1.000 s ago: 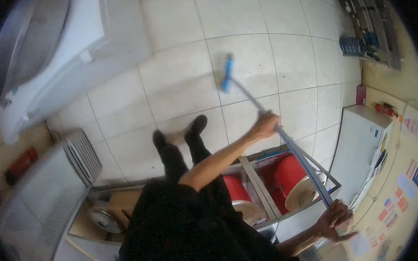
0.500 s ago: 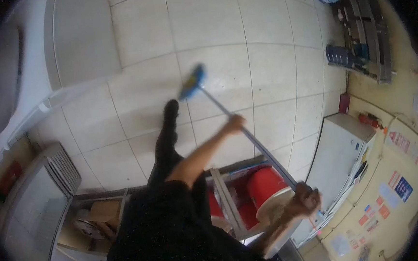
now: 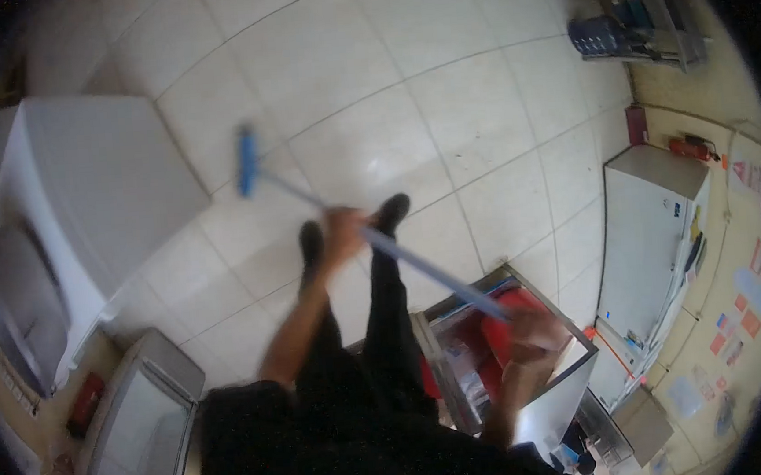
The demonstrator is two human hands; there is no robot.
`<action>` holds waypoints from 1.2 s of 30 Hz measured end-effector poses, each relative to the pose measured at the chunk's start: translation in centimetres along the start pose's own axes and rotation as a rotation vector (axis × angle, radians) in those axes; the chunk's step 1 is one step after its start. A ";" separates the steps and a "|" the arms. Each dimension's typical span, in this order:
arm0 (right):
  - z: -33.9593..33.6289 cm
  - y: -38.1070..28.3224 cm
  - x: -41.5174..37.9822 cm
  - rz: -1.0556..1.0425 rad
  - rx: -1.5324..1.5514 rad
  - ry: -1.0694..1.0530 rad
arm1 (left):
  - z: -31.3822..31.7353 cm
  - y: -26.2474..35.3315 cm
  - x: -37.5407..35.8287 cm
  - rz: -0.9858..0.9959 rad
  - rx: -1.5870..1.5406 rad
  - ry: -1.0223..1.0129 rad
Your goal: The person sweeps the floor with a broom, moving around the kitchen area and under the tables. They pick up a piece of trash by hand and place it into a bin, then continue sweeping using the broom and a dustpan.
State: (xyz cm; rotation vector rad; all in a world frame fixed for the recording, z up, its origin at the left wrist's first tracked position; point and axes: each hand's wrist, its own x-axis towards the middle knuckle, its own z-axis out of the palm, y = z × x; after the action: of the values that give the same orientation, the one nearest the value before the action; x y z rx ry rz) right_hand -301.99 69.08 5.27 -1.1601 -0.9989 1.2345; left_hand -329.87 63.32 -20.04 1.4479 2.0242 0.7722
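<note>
A broom with a long grey handle (image 3: 440,276) slants across the view. Its blue head (image 3: 247,161) is on the tiled floor at the left, slightly blurred. My left hand (image 3: 345,231) is closed around the handle partway down, in front of my shoes. Higher up, near the handle's end, my right hand (image 3: 536,337) is wrapped around it, smeared a little by motion. Beneath my right hand stands a metal-framed unit (image 3: 433,357) with a red container (image 3: 516,303) inside.
A large white appliance (image 3: 112,186) stands at the left. On the right are a white refrigerator (image 3: 649,232), a fire extinguisher (image 3: 690,150) and a shelf rack with a dark blue crate (image 3: 598,37). My shoes (image 3: 392,210) are on the tiles (image 3: 375,158).
The broom head has swept left across the floor, and my left hand has moved left with it. Both my shoes now show. The view has turned and shifted.
</note>
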 end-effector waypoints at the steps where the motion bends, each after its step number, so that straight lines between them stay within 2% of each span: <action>1: 2.4 4.6 0.1 0.060 0.054 -0.122 | 7.3 -11.6 -2.2 -0.108 -0.012 -0.022; 2: 4.6 8.5 0.4 0.091 0.111 -0.280 | 6.4 -17.2 -1.3 -0.129 0.133 -0.030; 3: 6.4 12.0 0.6 0.103 0.177 -0.423 | 5.2 -21.8 -0.9 -0.044 0.306 0.134; 4: 6.3 16.2 1.2 0.254 0.292 -0.538 | 3.9 -22.1 0.4 -0.102 0.622 0.025; 5: 6.8 16.2 2.7 0.287 0.307 -0.538 | 5.2 -22.8 1.8 -0.088 0.634 0.012; 6: 6.9 15.9 5.0 0.316 0.322 -0.536 | 7.6 -23.8 4.1 0.061 0.574 -0.137; 7: 2.6 16.4 6.2 0.444 0.201 -0.396 | 13.7 -24.0 4.9 -0.024 0.322 -0.183; 8: -6.5 19.8 5.0 0.787 0.586 0.190 | 19.7 -24.2 5.8 -0.118 0.074 -0.210; 9: -10.9 14.1 10.6 0.511 0.015 -0.169 | 24.3 -17.4 8.5 0.098 0.031 -0.288; 10: -15.0 8.1 16.3 0.137 -0.558 -0.323 | 26.5 -6.2 10.7 0.112 -0.140 -0.259; 12: -14.9 -0.6 21.9 0.078 -0.200 0.427 | 39.8 7.3 14.1 0.161 -0.027 -0.420; 13: -16.3 -4.8 24.2 0.085 -0.223 0.672 | 44.6 14.6 14.8 0.304 -0.303 -0.186; 14: -18.3 -8.3 25.2 0.031 -0.095 0.327 | 46.9 21.8 16.8 0.332 -0.213 -0.453; 15: -20.3 -11.7 26.4 0.022 0.049 -0.019 | 46.9 28.0 18.5 0.450 -0.483 -0.317; 16: -20.9 -12.7 26.1 -0.005 0.054 0.003 | 46.2 33.3 20.0 0.241 -0.464 -0.629; 17: -21.4 -13.0 25.6 -0.106 -0.331 0.167 | 44.5 37.2 20.9 0.179 -0.500 -0.648; 20: -22.7 -16.7 25.9 -0.235 -0.855 0.201 | 41.7 43.4 22.9 0.392 -0.569 -0.711; 21: -17.8 -19.4 27.5 -0.345 -0.611 0.317 | 39.9 45.1 22.9 0.386 -0.587 -0.640; 22: -17.9 -21.0 27.7 -0.363 -0.414 0.299 | 38.2 45.8 23.4 0.436 -0.533 -0.630; 23: -18.0 -22.5 28.0 -0.382 -0.217 0.281 | 35.8 45.8 23.7 0.479 -0.484 -0.627; 24: -21.7 -24.2 27.4 -0.308 -0.066 0.135 | 34.3 44.5 23.9 0.475 -0.416 -0.587; 27: -29.6 -16.7 25.5 -0.192 0.362 0.138 | 30.5 35.2 27.0 0.413 -0.077 -0.640; 30: -23.5 -1.5 28.0 0.057 0.413 0.064 | 28.3 17.1 31.7 0.292 0.167 -0.507; 31: -21.5 2.9 27.1 -0.004 0.184 0.072 | 28.1 9.9 34.0 0.222 0.294 -0.638; 32: -19.5 7.3 26.3 -0.061 -0.060 0.094 | 30.1 -0.3 34.1 0.562 0.230 -0.291; 33: -17.5 11.6 25.6 -0.112 -0.290 0.131 | 33.0 -1.0 35.0 0.558 0.227 -0.291; 34: -13.3 9.1 29.8 0.134 0.496 0.097 | 34.7 -1.5 35.4 0.530 0.260 -0.369; 35: -15.9 7.8 30.2 0.005 0.239 0.215 | 35.8 -1.9 35.4 0.498 0.293 -0.444; 36: -19.4 4.4 30.3 0.104 0.146 0.345 | 35.9 8.1 35.7 0.425 0.275 -0.684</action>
State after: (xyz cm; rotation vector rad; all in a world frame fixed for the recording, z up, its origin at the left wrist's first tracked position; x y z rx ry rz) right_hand -280.71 97.05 -3.53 -1.2690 -0.5891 1.1193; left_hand -309.56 104.65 -42.45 1.9919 1.3466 0.0957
